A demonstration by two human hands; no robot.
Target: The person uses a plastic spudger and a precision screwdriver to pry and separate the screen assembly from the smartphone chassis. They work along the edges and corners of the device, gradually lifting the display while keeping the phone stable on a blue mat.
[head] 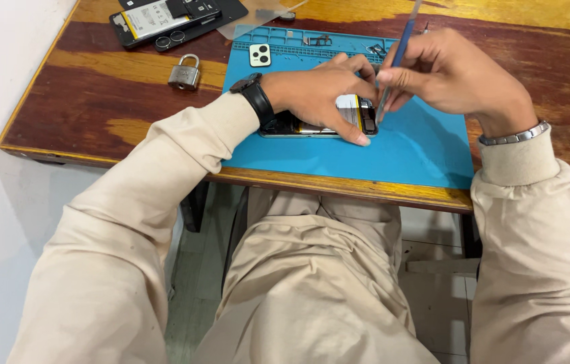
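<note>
Two bare hands over an opened black smartphone (318,123) lying on a blue rubber work mat (406,152). Left hand (318,94) pressed flat on the phone; right hand (450,74) pinched around a slim blue-handled tool (399,47), tip at the phone's right end. Steel padlock (185,73) off on the wooden table (82,101).

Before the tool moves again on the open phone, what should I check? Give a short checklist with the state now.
1. Left hand presses the open phone flat: ok.
2. Phone lies fully on the blue mat: ok.
3. Right hand grips the blue tool firmly: ok.
4. Tool tip sits at the phone's right end: ok.
5. Exact part under the tip: cannot tell, fingers hide it.
6. Padlock lies apart from the mat: ok.
</note>
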